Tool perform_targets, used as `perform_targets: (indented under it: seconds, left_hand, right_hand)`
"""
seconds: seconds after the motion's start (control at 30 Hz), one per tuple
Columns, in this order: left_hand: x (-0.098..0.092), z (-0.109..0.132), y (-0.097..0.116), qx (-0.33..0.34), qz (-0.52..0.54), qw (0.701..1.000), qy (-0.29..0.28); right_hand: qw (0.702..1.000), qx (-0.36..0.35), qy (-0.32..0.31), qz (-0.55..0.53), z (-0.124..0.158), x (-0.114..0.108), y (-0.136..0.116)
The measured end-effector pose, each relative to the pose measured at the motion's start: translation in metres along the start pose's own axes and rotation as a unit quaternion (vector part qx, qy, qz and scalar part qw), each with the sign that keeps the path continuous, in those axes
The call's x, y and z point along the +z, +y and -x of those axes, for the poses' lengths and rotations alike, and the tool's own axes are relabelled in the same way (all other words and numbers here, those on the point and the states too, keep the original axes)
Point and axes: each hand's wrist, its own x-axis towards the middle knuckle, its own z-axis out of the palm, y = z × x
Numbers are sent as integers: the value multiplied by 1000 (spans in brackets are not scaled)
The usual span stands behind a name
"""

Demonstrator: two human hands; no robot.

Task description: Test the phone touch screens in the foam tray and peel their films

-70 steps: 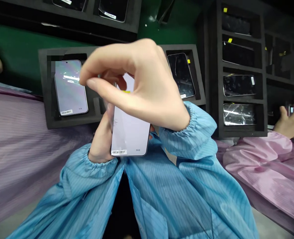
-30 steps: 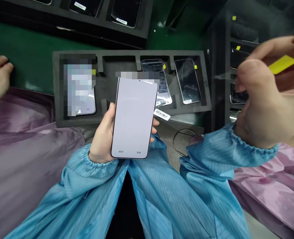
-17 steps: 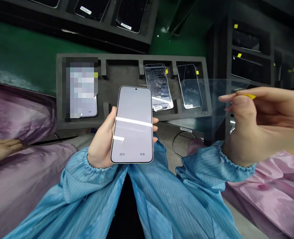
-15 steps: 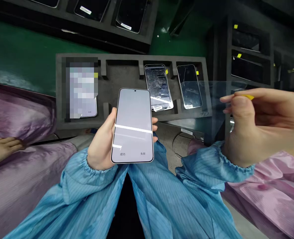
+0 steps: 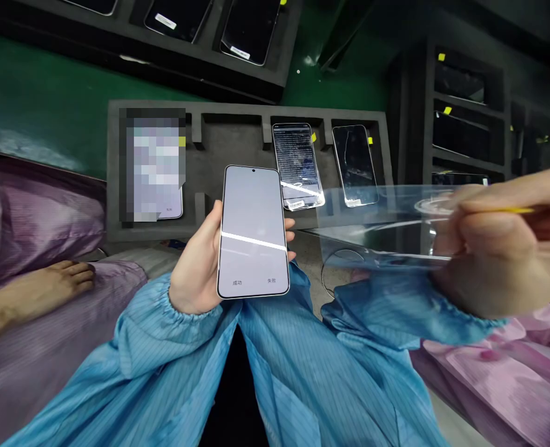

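Note:
My left hand is wrapped round a smartphone, screen up, its fingertips showing past the right edge. The lit screen is pale, with two short Chinese labels near the bottom and a bright strip of reflected light. Out to the right, my right hand pinches a clear plastic film by a yellow tab. The film stretches leftward from the fingers, apart from the phone, over part of the tray. That hand is slightly blurred.
Before me lies a grey foam tray with a text-filled phone, a dark phone and a pixelated one. More trays of phones stand at the far left and right. A co-worker's hand rests at left.
My right hand has moved right and slightly down with the film, which now spreads out more level. The phone in my left hand has barely shifted. The co-worker's hand at left has slid rightward.

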Motion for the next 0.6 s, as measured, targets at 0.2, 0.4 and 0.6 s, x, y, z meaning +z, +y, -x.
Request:
perform_targets:
  seconds: [0.2, 0.4, 0.6]
  left_hand:
    - [-3, -9, -2, 2, -3, 1000, 11]
    - [-2, -9, 0, -2, -11, 1000, -5]
    - [-5, -12, 1, -2, 1, 1000, -17]
  right_hand:
    - [982, 107, -122, -99, 7, 67, 22]
    - [989, 97, -54, -97, 28, 103, 37]
    - [986, 96, -32, -130, 33, 96, 23]
